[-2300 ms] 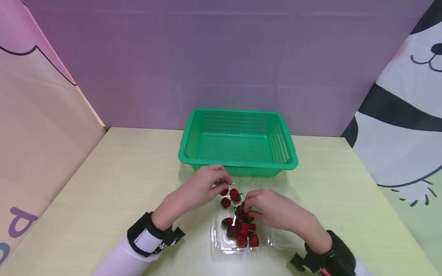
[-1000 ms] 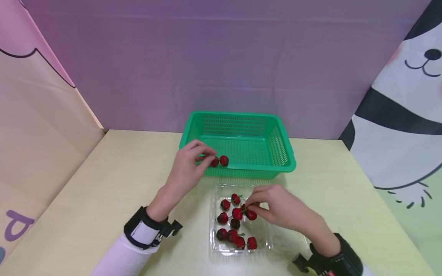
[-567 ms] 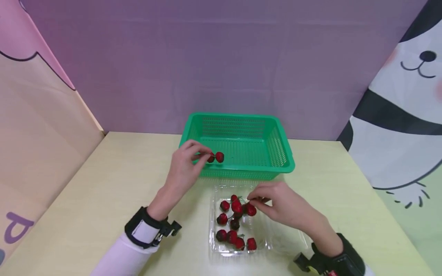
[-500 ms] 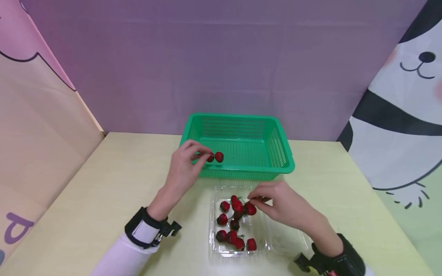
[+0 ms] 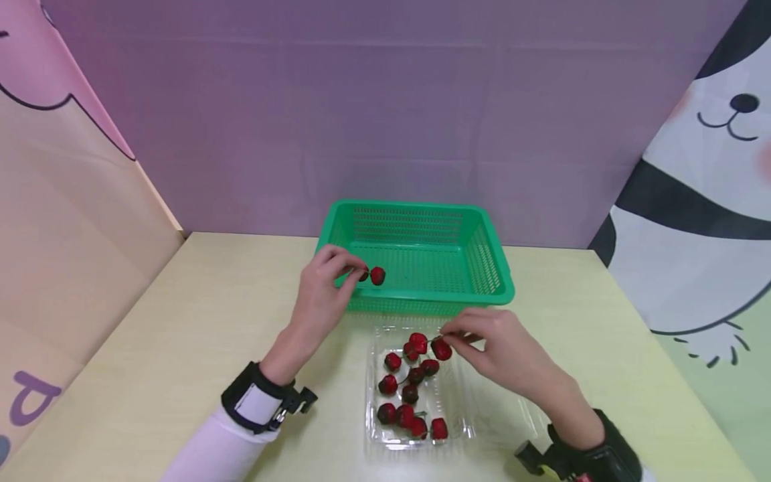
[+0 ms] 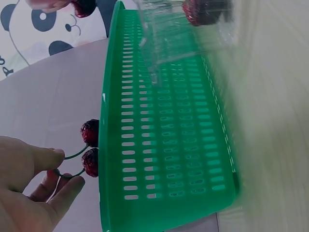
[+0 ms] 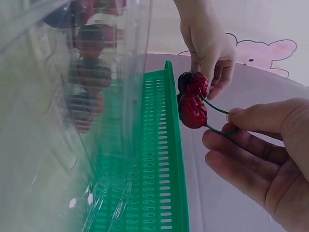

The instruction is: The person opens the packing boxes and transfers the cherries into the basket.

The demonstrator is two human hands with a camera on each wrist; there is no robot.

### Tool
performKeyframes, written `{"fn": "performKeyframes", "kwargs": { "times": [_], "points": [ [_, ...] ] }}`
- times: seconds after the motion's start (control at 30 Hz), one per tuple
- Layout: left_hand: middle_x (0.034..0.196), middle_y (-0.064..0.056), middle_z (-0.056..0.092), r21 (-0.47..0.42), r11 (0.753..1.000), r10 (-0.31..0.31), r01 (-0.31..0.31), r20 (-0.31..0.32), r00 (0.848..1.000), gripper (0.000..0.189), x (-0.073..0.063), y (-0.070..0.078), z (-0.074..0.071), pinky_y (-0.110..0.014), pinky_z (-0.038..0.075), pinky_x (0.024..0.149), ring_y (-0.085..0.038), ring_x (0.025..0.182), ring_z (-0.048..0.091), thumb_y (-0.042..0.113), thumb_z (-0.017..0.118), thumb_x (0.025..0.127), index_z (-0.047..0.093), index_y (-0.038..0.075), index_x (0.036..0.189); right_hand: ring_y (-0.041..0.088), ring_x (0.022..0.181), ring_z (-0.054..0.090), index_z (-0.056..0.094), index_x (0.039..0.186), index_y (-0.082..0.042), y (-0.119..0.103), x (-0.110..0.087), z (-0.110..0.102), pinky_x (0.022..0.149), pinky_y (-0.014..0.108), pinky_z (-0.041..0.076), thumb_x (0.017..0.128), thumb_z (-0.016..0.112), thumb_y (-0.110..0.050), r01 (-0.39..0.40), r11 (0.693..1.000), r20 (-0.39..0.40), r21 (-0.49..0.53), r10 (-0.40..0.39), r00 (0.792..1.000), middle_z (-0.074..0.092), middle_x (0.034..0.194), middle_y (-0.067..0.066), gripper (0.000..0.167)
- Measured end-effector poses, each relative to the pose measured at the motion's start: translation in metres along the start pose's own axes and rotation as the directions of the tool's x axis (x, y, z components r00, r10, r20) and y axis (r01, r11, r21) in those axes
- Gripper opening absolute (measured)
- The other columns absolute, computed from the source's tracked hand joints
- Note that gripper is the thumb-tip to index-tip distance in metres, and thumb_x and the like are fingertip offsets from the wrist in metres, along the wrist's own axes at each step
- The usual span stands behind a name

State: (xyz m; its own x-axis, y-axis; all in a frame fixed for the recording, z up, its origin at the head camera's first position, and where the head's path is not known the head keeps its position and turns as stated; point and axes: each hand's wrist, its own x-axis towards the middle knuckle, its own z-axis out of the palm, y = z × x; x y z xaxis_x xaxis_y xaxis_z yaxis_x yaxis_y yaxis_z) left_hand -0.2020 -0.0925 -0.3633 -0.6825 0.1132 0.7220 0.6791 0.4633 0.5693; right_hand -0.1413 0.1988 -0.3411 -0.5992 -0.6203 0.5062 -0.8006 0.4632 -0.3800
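My left hand (image 5: 322, 288) pinches the green stems of two dark red cherries (image 5: 377, 276) at the left front of the green basket (image 5: 421, 296). In the left wrist view these cherries (image 6: 90, 162) hang beside the basket's rim. My right hand (image 5: 506, 348) pinches the joined stems of another pair of cherries (image 5: 442, 348) above the top right of a clear plastic box (image 5: 372, 402). Both fruits of that pair (image 7: 193, 111) show in the right wrist view. Several more cherries (image 5: 405, 414) lie loose in the box.
The clear box's lid (image 5: 500, 412) lies opened out to the right, under my right forearm. Behind the basket stands a purple cloth wall (image 5: 391, 120), with printed panels on either side. The pale wooden table (image 5: 241, 308) bears both containers.
My left hand has carried its cherries from the box to the basket, then shifted slightly left. My right hand has taken a pair by the stems and raised it up and right.
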Motion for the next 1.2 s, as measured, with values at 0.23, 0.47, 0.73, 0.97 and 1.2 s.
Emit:
{"fn": "performKeyframes", "kwargs": {
  "times": [0.23, 0.47, 0.73, 0.97, 1.2],
  "points": [
    [0.096, -0.010, 0.062, 0.093, 0.995, 0.033, -0.035, 0.024, 0.999, 0.013, 0.000, -0.004, 0.000, -0.030, 0.057, 0.077, -0.023, 0.087, 0.066, -0.011, 0.078, 0.085, 0.075, 0.000, 0.092, 0.006, 0.078, 0.068, 0.078, 0.095, -0.008, 0.002, -0.001, -0.004, 0.066, 0.021, 0.058, 0.081, 0.080, 0.009, -0.009, 0.999, -0.048, -0.042, 0.007, 0.999, 0.073, 0.089, -0.005, 0.022],
    [0.097, -0.010, 0.062, 0.125, 0.992, -0.001, -0.007, 0.065, 0.998, 0.011, 0.000, -0.006, 0.000, -0.031, 0.057, 0.077, -0.023, 0.088, 0.066, -0.009, 0.077, 0.087, 0.076, -0.001, 0.095, 0.008, 0.078, 0.069, 0.079, 0.095, -0.009, 0.002, 0.000, -0.006, 0.061, 0.017, 0.054, 0.080, 0.081, 0.009, -0.023, 0.997, -0.089, -0.069, 0.017, 0.996, 0.074, 0.090, -0.005, 0.023],
    [0.099, -0.011, 0.063, 0.157, 0.986, -0.081, 0.061, 0.125, 0.989, 0.011, -0.001, -0.005, -0.001, -0.035, 0.058, 0.076, -0.027, 0.092, 0.065, -0.007, 0.077, 0.088, 0.077, -0.001, 0.097, 0.009, 0.078, 0.071, 0.078, 0.095, -0.008, 0.002, 0.001, -0.010, 0.066, 0.023, 0.059, 0.078, 0.082, 0.010, -0.050, 0.995, -0.127, -0.090, 0.039, 0.991, 0.074, 0.090, -0.005, 0.025],
    [0.101, -0.011, 0.063, 0.156, 0.982, -0.131, 0.103, 0.179, 0.975, 0.008, -0.001, -0.004, -0.001, -0.039, 0.059, 0.076, -0.028, 0.090, 0.067, -0.005, 0.075, 0.090, 0.076, -0.001, 0.097, 0.009, 0.075, 0.070, 0.078, 0.095, -0.007, 0.005, 0.001, -0.014, 0.067, 0.015, 0.056, 0.078, 0.082, 0.011, -0.042, 0.993, -0.189, -0.112, 0.020, 0.982, 0.074, 0.090, -0.003, 0.026],
    [0.100, -0.011, 0.063, 0.186, 0.978, -0.137, 0.098, 0.211, 0.968, 0.007, -0.001, -0.004, -0.002, -0.036, 0.057, 0.074, -0.025, 0.087, 0.067, -0.004, 0.075, 0.091, 0.076, -0.001, 0.097, 0.013, 0.074, 0.071, 0.078, 0.096, -0.005, 0.009, 0.002, -0.016, 0.067, 0.015, 0.056, 0.077, 0.081, 0.013, -0.062, 0.992, -0.235, -0.114, 0.034, 0.971, 0.075, 0.091, 0.003, 0.026]
  ]
}}
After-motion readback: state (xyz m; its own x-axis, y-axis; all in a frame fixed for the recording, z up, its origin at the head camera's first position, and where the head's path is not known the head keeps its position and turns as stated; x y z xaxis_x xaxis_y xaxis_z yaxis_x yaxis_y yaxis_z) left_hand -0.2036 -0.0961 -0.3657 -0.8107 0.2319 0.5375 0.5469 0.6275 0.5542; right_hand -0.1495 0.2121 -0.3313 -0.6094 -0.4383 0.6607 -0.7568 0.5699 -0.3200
